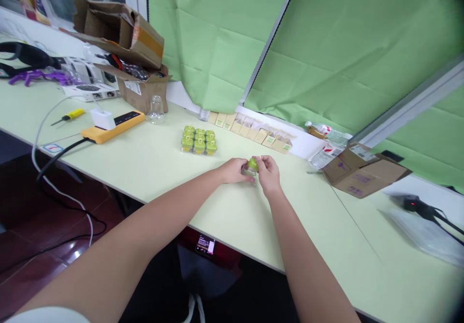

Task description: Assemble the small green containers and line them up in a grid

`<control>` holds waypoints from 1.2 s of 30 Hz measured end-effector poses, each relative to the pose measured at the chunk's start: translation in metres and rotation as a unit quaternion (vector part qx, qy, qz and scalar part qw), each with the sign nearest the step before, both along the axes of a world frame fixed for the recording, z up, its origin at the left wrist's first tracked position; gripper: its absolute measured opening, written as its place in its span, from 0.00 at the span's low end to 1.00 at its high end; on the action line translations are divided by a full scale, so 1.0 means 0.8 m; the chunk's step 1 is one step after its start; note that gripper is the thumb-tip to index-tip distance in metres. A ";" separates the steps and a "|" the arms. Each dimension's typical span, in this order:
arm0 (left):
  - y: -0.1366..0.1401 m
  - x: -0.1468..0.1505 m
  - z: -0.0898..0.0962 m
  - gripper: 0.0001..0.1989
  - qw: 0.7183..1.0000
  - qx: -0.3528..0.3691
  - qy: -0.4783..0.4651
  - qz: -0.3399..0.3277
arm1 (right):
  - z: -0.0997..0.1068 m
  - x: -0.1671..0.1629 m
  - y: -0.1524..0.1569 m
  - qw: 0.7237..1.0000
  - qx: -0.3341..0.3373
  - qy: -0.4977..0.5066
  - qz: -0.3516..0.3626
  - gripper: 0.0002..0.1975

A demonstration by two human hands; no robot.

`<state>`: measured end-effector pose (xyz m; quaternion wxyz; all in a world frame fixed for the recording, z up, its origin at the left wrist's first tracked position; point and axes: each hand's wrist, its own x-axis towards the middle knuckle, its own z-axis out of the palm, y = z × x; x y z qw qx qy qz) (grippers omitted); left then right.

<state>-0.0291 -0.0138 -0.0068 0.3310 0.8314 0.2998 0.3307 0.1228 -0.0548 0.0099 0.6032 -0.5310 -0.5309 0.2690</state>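
Note:
Over the middle of the table, my left hand (234,170) is closed around a small clear jar (248,171). The fingers of my right hand (268,169) pinch the jar's green lid (253,164). Whether the lid sits on the rim or a little off it, I cannot tell. To the left and farther back stands a tight block of several small green-topped jars (199,140). Behind my hands, a row of small cream boxes (250,129) runs along the wall.
An orange power strip (114,125) with a white plug and a yellow screwdriver (73,114) lie on the left. Cardboard boxes (145,88) are stacked at the back left, near a clear bottle (156,110). Plastic bottles (328,134) and an open carton (362,170) are on the right.

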 end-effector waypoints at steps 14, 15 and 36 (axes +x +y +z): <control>0.009 -0.007 -0.003 0.23 0.999 -0.035 0.002 -0.025 | 0.000 0.006 0.000 0.998 -0.006 -0.056 -0.004 0.14; 0.009 -0.008 -0.002 0.22 0.999 -0.039 0.005 -0.036 | 0.002 0.006 -0.001 0.998 -0.003 -0.059 -0.003 0.14; 0.010 -0.009 0.000 0.20 0.993 -0.090 -0.047 -0.067 | 0.002 0.010 -0.007 0.978 -0.007 -0.207 0.029 0.13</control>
